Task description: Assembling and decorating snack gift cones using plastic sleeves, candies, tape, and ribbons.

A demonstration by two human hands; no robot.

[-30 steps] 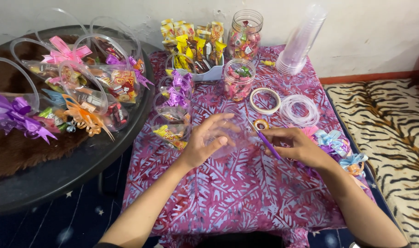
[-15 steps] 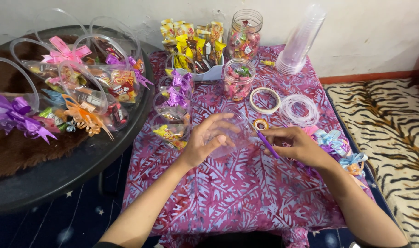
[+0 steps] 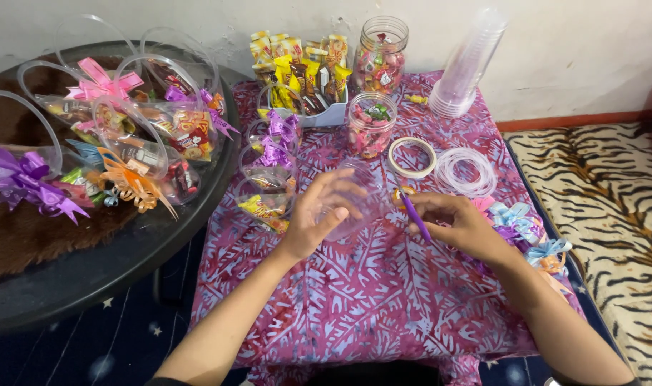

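My left hand cradles a clear plastic cup lying on its side above the purple leaf-patterned cloth. My right hand is just right of the cup and pinches a thin purple ribbon strip near the cup's mouth. Small orange-handled scissors peek out behind my right fingers.
A tape roll and clear plastic rings lie beyond my hands. Two candy jars, a tray of snack packets and stacked clear cups stand at the back. Loose bows lie right. Finished bowed cups fill the black round table.
Almost nothing differs; my right hand with the purple strip has shifted slightly beside the cup, and my left hand keeps its hold.
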